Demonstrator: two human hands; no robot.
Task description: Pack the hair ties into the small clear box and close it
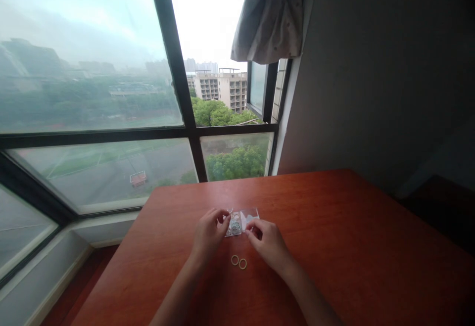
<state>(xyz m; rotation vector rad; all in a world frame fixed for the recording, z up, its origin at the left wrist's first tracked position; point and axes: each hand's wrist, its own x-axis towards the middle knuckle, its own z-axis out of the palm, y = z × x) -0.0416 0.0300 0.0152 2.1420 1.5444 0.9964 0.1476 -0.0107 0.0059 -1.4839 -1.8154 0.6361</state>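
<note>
A small clear plastic box lies on the table between my hands, its clear lid folded out to the right. Small silvery, ring-like pieces sit inside, too fine to name. My left hand is at the box's left side, thumb and fingertips pinched together over its edge; whatever they hold is hidden. Beside the lid's lower edge, my right hand has thumb and forefinger closed, and I cannot make out what is between them. Two pale yellowish rings lie side by side on the tabletop, nearer to me than the box.
The reddish-brown wooden table extends on both sides of my arms. Behind it is a dark-framed window with an open pane and a bunched curtain. A grey wall stands at the right.
</note>
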